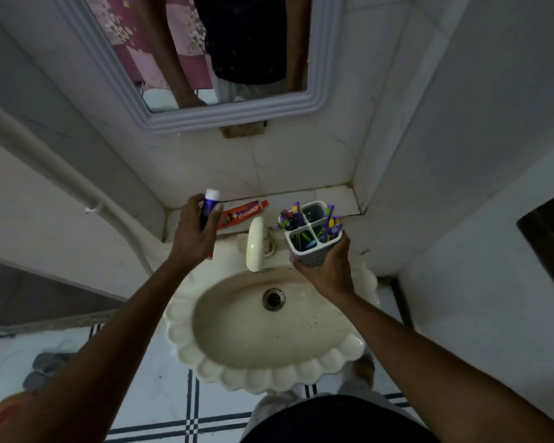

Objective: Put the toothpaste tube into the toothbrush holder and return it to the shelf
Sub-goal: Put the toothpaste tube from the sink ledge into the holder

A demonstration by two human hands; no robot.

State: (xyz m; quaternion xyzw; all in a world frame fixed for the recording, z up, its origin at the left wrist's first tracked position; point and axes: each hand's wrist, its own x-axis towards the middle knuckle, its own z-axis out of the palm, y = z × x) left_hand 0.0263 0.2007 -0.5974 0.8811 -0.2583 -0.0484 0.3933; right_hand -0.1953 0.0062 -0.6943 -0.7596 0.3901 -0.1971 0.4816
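Observation:
My left hand (194, 231) grips a purple toothpaste tube (209, 206) with a white cap, held upright above the left end of the tiled shelf (336, 196). A red toothpaste tube (242, 215) lies flat on the shelf just to the right of that hand. My right hand (325, 270) holds a white four-compartment toothbrush holder (312, 238) by its base, above the sink's back right rim. Several purple toothbrushes stand in its compartments; the near left one shows only dark items inside.
A cream scalloped sink (301, 359) sits below both hands, with its cream tap (256, 247) between them. A framed mirror (231, 113) hangs on the wall above the shelf. White tiled walls close in on both sides; a white pipe (61, 174) runs along the left wall.

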